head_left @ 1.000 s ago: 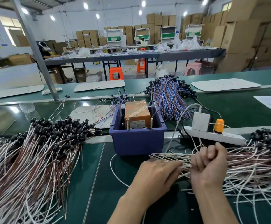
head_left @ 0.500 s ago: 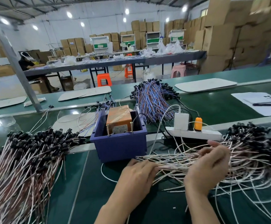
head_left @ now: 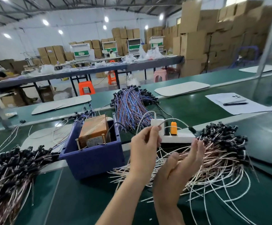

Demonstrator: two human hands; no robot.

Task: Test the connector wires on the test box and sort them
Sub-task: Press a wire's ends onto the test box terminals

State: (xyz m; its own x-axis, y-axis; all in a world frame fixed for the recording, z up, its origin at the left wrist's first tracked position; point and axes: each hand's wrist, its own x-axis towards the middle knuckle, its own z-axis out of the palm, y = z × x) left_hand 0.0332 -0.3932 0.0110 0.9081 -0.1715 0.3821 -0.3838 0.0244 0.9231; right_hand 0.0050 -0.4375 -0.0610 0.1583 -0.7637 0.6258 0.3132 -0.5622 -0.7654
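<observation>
A single white connector wire [head_left: 180, 120] is pinched between the thumb and fingertips of the left hand [head_left: 145, 144], raised near centre frame; its black plug hangs toward 3 o'clock. The right hand [head_left: 183, 163] is open with its fingers straight, over a loose wire pile [head_left: 221, 153] at 4 o'clock. The brown test box [head_left: 94, 130] sits inside a blue bin [head_left: 91, 161] at 9 o'clock of the hands. Another wire heap [head_left: 10, 169] lies further out at 9 o'clock.

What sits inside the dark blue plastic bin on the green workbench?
An orange-brown box wrapped in clear film sits in the dark blue plastic bin, with two brass pins standing at its front. The bin's walls hide its floor and the box's lower part.
</observation>
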